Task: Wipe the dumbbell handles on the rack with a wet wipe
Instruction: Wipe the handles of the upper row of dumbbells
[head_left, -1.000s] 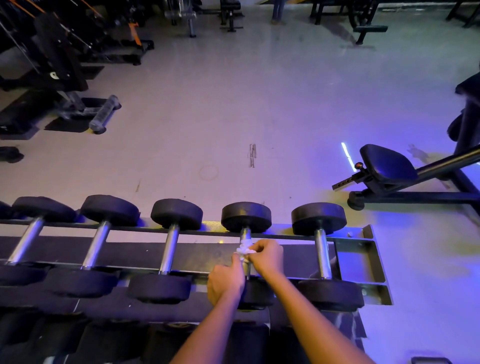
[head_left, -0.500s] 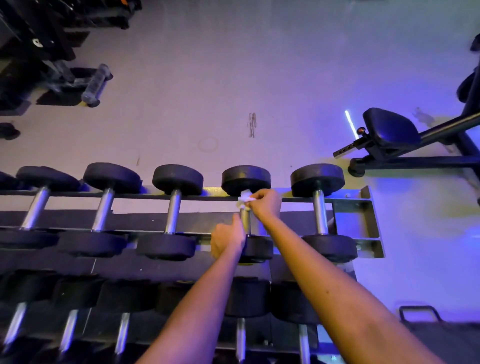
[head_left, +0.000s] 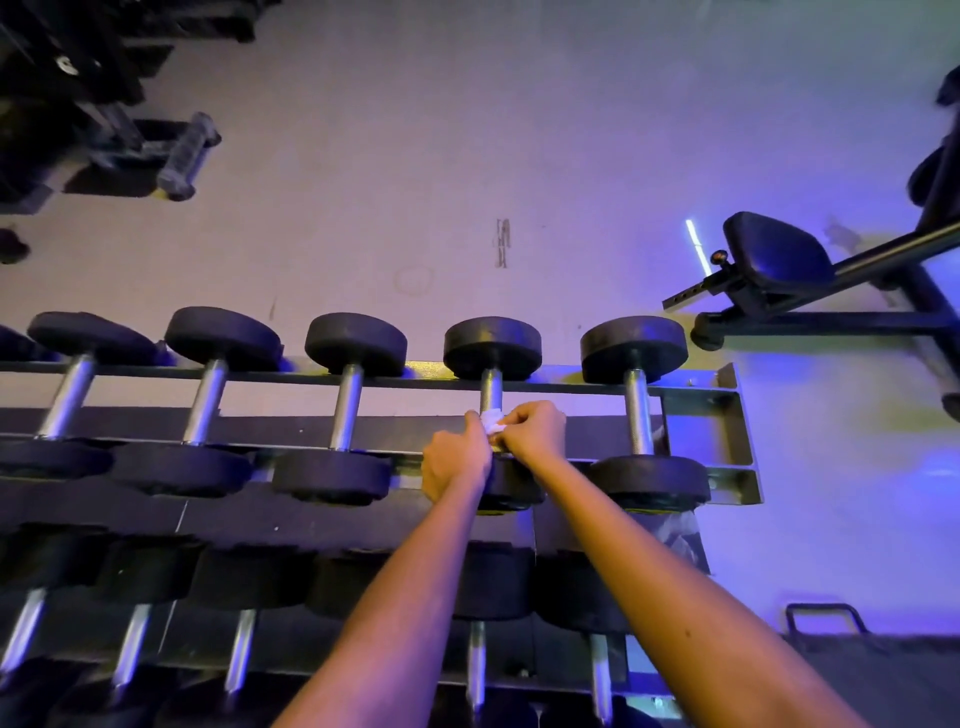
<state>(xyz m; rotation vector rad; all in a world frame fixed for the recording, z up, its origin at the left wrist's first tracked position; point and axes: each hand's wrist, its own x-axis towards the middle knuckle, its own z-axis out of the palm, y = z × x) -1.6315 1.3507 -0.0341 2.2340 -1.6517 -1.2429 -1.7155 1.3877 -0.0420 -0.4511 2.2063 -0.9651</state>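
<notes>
A dark metal rack (head_left: 727, 415) carries a top row of black dumbbells with chrome handles. On the fourth dumbbell's handle (head_left: 491, 391) a crumpled white wet wipe (head_left: 492, 422) is wrapped low down, near the front weight. My right hand (head_left: 532, 431) grips the wipe around that handle. My left hand (head_left: 454, 460) is curled beside it at the handle's left, its fingertips touching the wipe; what it holds is hidden. The handle's lower part and most of the front weight are covered by both hands.
Neighbouring dumbbells stand left (head_left: 347, 405) and right (head_left: 638, 410) of the wiped one. A lower row of dumbbells (head_left: 475, 665) sits beneath my forearms. A padded bench (head_left: 776, 257) stands on the floor at right; dark machines (head_left: 78, 104) fill the far left.
My right hand slid the wipe from the handle's far end back down toward the front weight, meeting my left hand. The camera view shifted slightly.
</notes>
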